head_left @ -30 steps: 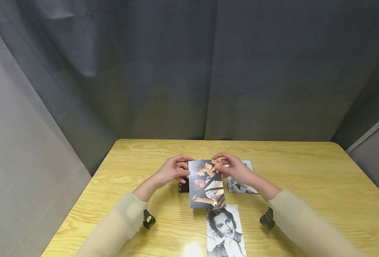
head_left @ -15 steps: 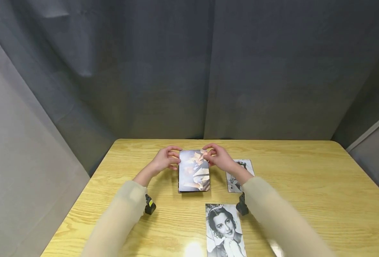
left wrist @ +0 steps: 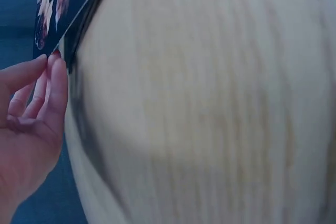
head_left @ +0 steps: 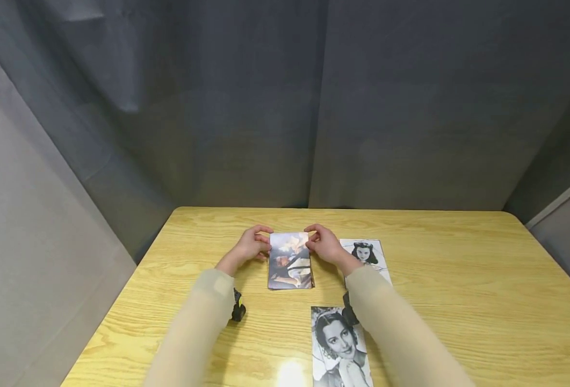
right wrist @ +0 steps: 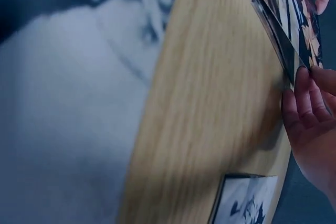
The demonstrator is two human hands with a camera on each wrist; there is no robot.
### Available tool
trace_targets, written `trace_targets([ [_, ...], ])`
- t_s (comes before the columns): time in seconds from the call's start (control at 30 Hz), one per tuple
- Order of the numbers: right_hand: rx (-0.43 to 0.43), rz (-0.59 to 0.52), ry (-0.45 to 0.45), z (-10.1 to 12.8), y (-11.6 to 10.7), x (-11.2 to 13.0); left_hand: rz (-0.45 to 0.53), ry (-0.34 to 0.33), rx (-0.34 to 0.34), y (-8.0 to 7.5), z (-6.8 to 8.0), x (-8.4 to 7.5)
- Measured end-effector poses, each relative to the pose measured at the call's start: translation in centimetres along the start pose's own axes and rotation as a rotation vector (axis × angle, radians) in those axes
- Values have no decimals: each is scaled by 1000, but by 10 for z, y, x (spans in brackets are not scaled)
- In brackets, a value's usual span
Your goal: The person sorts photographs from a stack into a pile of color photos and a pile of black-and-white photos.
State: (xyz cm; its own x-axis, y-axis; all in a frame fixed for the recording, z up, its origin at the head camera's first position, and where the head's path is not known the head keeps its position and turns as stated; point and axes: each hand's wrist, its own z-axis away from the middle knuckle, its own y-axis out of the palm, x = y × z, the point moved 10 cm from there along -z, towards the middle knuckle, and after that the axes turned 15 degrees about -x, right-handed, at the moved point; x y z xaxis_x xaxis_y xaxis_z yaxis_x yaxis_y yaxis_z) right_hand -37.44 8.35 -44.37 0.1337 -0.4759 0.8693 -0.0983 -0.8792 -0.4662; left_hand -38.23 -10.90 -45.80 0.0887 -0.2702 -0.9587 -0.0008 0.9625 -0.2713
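Note:
A colour photo with a grey-blue background lies over a small stack of photos, whose edges show beneath it in the right wrist view. My left hand pinches its left edge near the far corner; thumb and index meet on that corner in the left wrist view. On the opposite edge, my right hand pinches the far right corner between thumb and fingers. The photo's near edge is close over the stack, slightly out of line with it at the right.
A black-and-white portrait photo lies nearer the front of the wooden table. Another black-and-white photo lies to the right, partly hidden by my right forearm. Dark curtains hang behind the table's far edge.
Both hands have carried the colour photo left and away from the near portrait, then lowered it over the stack. The right forearm has swung left.

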Motion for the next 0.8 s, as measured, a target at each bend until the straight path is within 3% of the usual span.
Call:
trace_targets([
  [0.3,-16,153,1,5,0,-6,-71,30,-42,7,5,7],
  [0.43,-36,174,9,5,-2,-7,-89,55,-56,9,5,5],
  [0.8,-42,193,-10,6,1,-10,-252,83,-72,12,7,7],
])
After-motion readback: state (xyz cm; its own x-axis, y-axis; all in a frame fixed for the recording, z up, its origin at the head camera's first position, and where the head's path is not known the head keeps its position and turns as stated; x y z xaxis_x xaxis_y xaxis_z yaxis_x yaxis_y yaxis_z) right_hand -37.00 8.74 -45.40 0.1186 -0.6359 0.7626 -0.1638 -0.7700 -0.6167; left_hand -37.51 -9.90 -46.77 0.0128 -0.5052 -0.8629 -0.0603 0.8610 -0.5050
